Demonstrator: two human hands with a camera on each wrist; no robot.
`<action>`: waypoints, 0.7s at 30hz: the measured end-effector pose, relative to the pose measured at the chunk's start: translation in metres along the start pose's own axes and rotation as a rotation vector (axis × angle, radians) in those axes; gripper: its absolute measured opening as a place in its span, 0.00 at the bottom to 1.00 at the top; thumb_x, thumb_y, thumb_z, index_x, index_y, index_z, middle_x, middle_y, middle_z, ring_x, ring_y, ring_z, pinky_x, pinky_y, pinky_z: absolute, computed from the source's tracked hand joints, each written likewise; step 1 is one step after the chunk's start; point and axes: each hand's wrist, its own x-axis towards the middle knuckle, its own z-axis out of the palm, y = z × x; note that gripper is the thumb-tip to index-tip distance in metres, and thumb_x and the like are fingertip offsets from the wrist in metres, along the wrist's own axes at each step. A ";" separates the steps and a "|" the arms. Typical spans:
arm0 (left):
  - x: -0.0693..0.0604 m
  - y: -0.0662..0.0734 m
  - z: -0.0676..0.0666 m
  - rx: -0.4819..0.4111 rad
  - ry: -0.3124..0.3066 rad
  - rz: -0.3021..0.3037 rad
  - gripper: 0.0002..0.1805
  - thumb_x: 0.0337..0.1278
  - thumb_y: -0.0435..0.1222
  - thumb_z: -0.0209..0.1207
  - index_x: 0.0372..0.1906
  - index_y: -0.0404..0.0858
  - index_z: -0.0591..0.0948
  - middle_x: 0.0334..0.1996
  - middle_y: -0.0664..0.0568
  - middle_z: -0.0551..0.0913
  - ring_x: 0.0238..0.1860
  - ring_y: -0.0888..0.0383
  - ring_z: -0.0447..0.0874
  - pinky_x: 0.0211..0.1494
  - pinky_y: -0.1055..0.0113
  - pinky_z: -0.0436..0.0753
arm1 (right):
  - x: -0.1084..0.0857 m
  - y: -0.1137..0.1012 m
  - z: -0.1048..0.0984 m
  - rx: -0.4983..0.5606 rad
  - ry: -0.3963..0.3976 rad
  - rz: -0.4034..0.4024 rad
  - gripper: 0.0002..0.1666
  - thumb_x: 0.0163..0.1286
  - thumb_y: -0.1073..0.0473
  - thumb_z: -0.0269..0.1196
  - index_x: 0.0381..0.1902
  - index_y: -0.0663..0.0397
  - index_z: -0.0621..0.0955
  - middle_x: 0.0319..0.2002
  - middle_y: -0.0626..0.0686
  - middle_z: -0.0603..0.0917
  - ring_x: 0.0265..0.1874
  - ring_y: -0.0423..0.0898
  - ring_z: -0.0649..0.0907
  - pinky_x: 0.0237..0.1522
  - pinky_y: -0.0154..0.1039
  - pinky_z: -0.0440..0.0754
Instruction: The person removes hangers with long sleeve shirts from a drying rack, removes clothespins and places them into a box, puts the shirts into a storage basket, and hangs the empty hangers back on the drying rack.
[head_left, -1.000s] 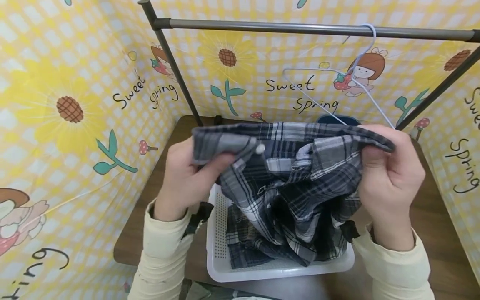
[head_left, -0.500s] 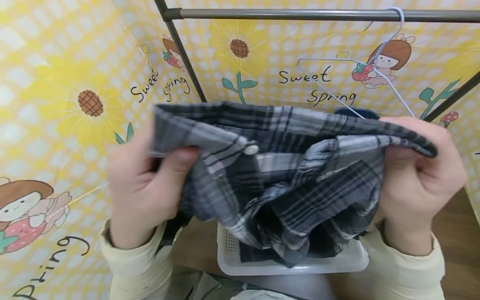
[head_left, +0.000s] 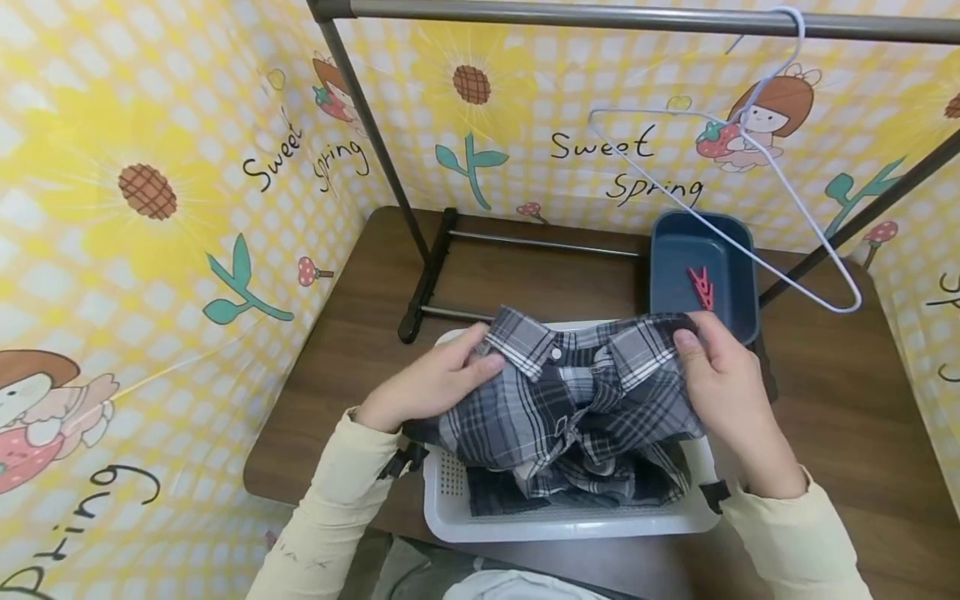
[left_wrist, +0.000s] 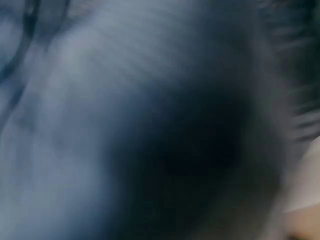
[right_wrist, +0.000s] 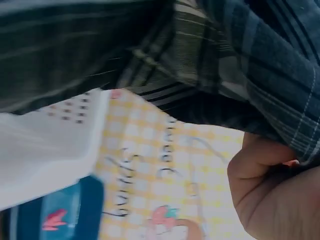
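A dark plaid shirt [head_left: 517, 417] with a white button at its collar hangs bunched between both hands, over a white basket [head_left: 570, 530]. The left hand [head_left: 427, 383] pinches the left side of the collar between thumb and fingers. On the collar's other side, the right hand [head_left: 723, 383] grips the cloth with its thumb on top. In the right wrist view, curled fingers of the right hand [right_wrist: 280, 190] hold the shirt's edge. Blurred cloth of the shirt [left_wrist: 125, 60] fills most of the left wrist view, so the left fingertips are hidden there.
A pale wire hanger [head_left: 686, 200] hangs from the rack's bar [head_left: 570, 17]. Behind the basket, a blue tray [head_left: 667, 258] holds a red clothespin [head_left: 701, 287]. The rack's black foot [head_left: 429, 279] stands on the brown table [head_left: 322, 392]. Grey-green cloth [head_left: 412, 575] lies at the near edge.
Both hands first lifted the shirt closer and spread its collar, then lowered it toward the basket and drew closer together. The collar now lies folded outward, and the blue tray shows.
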 end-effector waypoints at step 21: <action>-0.049 -0.044 0.047 -0.841 0.219 -0.022 0.11 0.70 0.27 0.50 0.53 0.36 0.73 0.43 0.49 0.80 0.41 0.58 0.82 0.44 0.66 0.82 | -0.027 0.035 0.014 0.871 -0.415 0.070 0.39 0.81 0.49 0.52 0.79 0.60 0.54 0.66 0.55 0.72 0.61 0.38 0.74 0.60 0.30 0.72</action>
